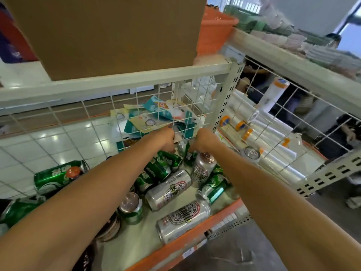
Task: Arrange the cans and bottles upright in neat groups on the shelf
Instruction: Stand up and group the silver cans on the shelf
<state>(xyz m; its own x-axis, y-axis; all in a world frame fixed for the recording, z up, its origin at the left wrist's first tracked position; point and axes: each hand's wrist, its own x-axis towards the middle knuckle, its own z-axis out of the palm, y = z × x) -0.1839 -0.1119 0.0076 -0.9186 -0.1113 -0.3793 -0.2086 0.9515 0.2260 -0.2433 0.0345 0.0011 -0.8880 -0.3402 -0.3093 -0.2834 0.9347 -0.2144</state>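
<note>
Right hand: your fingers curl round the upper part of a dark green drink can standing at the far back of the shelf, against the white wire mesh panel. Left hand: just to the left of it, your fingers curl downward over the pile, but what they hold cannot be told. Directly near of both hands is a heap of green cans lying on their sides. Three silver cans with red-and-black labels are mixed in: one tilted by your right wrist, one lying mid-shelf, and one lying close to the front edge. One green can stands upright, lid showing, near of the heap. One large green can lies on its side at far left. All of these sit on the cream shelf board with an orange front rail. A brown cardboard box sits on the level above. Clear film rolls with orange ends fill the bay to the right.
</note>
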